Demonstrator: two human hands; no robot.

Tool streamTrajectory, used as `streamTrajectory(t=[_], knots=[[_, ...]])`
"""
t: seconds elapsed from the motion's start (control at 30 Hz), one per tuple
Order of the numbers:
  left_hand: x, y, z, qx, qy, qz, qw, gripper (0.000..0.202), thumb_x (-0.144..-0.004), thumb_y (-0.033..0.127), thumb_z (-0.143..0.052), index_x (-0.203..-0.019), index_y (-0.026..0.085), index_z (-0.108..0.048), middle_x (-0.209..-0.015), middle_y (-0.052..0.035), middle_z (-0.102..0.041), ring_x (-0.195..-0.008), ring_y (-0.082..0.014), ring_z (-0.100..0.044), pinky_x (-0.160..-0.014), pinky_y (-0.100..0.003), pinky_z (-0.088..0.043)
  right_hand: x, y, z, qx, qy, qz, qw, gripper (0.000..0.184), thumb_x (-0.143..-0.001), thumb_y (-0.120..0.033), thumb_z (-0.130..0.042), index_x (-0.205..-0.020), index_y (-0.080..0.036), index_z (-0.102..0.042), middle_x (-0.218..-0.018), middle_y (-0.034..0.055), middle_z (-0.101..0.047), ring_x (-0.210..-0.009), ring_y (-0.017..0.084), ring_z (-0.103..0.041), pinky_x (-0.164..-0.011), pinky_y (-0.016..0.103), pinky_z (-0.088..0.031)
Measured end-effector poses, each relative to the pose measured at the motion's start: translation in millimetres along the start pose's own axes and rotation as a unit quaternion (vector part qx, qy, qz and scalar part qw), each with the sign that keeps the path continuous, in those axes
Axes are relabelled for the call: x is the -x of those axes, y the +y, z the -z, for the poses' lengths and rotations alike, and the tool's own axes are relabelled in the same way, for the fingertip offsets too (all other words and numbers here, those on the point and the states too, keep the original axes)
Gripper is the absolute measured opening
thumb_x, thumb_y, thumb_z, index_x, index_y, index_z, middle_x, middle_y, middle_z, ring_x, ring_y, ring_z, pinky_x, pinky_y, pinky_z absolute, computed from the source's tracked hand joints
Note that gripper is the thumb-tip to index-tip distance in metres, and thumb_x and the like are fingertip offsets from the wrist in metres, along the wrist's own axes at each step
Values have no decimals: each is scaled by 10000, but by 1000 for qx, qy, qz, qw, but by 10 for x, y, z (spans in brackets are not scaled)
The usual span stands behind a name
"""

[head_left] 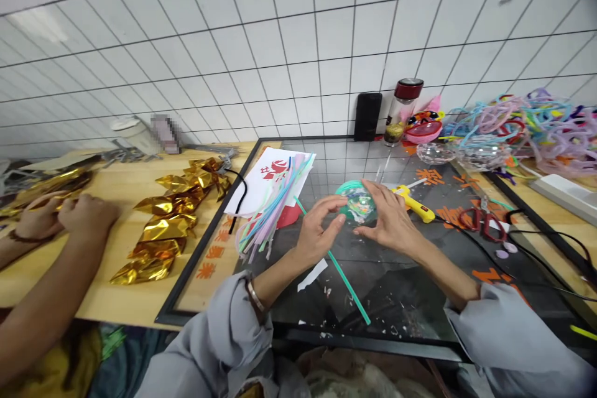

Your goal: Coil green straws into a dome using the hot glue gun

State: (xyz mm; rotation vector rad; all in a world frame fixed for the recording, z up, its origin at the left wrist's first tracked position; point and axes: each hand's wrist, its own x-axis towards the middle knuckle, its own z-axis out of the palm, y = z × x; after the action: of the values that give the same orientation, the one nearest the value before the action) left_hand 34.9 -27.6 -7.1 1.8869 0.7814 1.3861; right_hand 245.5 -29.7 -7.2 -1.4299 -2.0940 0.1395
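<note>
Between my two hands, above the dark glass panel, is a round clear plastic piece (360, 204) with a green pipe-cleaner-like rim and a multicoloured centre. My left hand (319, 230) pinches its left edge with thumb and fingertips. Curved around the right side is my right hand (389, 214), fingers along the top and thumb below. A loose green pipe cleaner (347, 286) lies on the panel, passing under my left hand. To the left rests a bundle of pastel pipe cleaners (277, 205). Just right of my right hand lies a yellow glue gun (415, 204).
Red-handled scissors (482, 224) and dark cables lie right. Along the wall stand a black phone (367, 117), a glass bottle (401, 113) and a pile of coloured pipe cleaners (527, 130). At left, another person's hands (69, 216) work beside gold foil (163, 233).
</note>
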Motion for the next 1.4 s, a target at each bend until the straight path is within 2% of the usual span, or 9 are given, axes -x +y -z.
streamTrajectory(t=[0.1,0.23,0.37,0.5,0.77,1.0,1.13,1.23,1.4], knots=[[-13,30,6,14,-25,5,1000,281,-992,422,-536,-1022,208,-717,-1166,-113,-734,-1136,-230,-680,-1031,-423,-527,1,-2,-44,11,16,-2,1000,970,-734,-490,-735,-1556,-250,-279,-1472,196,-502,-1345,425,-473,-1017,585,-391],[-21,61,0,40,-11,25,999,331,-999,466,-512,-979,200,-709,-1147,-115,-740,-1115,-227,-685,-995,-410,-536,3,-48,-74,18,47,4,999,875,-720,-407,-710,-1496,-223,-351,-1404,193,-539,-1312,417,-494,-1005,557,-407],[-87,38,63,12,75,64,995,385,-974,538,-520,-911,199,-690,-957,-75,-752,-932,-195,-696,-884,-350,-548,-76,-47,-14,28,73,-10,997,860,-705,-428,-721,-1460,-215,-368,-1381,188,-542,-1281,420,-505,-996,560,-410],[-189,-111,188,0,163,100,981,440,-973,586,-479,-828,196,-621,-833,-39,-708,-819,-166,-651,-799,-307,-519,-285,23,97,34,146,-71,986,921,-709,-490,-735,-1481,-204,-323,-1423,198,-495,-1318,426,-465,-987,563,-420],[-208,-304,191,4,158,118,980,547,-979,645,-380,-693,207,-538,-654,-5,-594,-656,-153,-580,-678,-289,-489,-636,159,8,69,69,-59,993,864,-688,-390,-749,-1455,-196,-401,-1429,194,-523,-1272,408,-512,-1011,555,-412],[-180,-211,177,-19,130,106,986,441,-980,557,-462,-773,197,-610,-770,-26,-665,-765,-167,-631,-760,-299,-502,-714,350,-66,106,11,-28,994,936,-670,-330,-781,-1494,-195,-358,-1487,195,-469,-1313,407,-495,-1051,559,-402],[-172,-227,165,-23,111,101,988,349,-986,469,-477,-834,192,-625,-847,-42,-687,-826,-174,-639,-799,-306,-505,-674,369,-46,113,-10,-11,994,1004,-678,-411,-812,-1528,-205,-317,-1545,207,-408,-1387,419,-425,-1066,583,-374],[-163,-271,152,-25,93,104,990,248,-953,410,-542,-1008,195,-652,-1024,-76,-708,-942,-199,-650,-853,-332,-504,-661,320,-38,104,-15,-7,994,992,-704,-531,-784,-1527,-208,-335,-1554,217,-393,-1408,438,-392,-1061,601,-363],[-143,-308,149,-28,39,98,994,388,-888,351,-639,-1263,257,-613,-1401,-113,-603,-1228,-258,-600,-1005,-411,-487,-629,240,90,97,1,-7,995,884,-812,-635,-636,-1521,-189,-354,-1569,228,-361,-1398,441,-401,-1046,605,-380]])
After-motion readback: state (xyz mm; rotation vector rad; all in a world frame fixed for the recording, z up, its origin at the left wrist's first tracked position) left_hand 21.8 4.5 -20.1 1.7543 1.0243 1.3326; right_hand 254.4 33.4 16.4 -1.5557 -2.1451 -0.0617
